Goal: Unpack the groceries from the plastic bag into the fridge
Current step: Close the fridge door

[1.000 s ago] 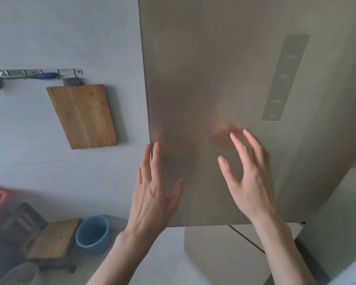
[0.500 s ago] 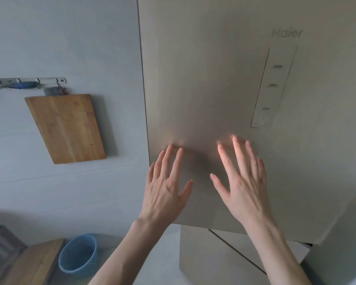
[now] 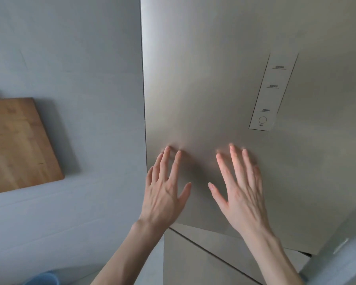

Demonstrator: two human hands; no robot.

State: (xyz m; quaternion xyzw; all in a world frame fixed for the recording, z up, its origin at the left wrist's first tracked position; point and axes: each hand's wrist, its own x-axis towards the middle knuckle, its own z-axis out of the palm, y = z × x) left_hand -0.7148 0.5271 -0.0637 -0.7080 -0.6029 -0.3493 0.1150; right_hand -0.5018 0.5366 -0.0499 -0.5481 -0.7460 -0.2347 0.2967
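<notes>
Both hands lie flat against the fridge door (image 3: 224,79), fingers spread apart and holding nothing. The left hand (image 3: 164,194) sits at about 6 o'clock in the view, close to the door's left edge, its fingertips (image 3: 167,149) touching the brushed metal with faint reflections just above them. The right hand (image 3: 243,194) is just beside it toward 5 o'clock, its fingertips (image 3: 232,148) also pressed on the door; the two thumbs point at each other across a small gap. A narrow control panel (image 3: 272,91) with three text lines and a round button runs up the door at 2 o'clock, well above the right hand. Below the hands, at 6 o'clock, the door's lower edge stands out at an angle over the lower door (image 3: 193,260), a dark seam between them. The grey wall (image 3: 70,58) fills the left side; a wooden board (image 3: 19,145) hangs on it at 9 o'clock, tilted. A sliver of a blue bowl (image 3: 42,279) shows at the bottom edge near 7 o'clock. The bag and groceries are out of view.
</notes>
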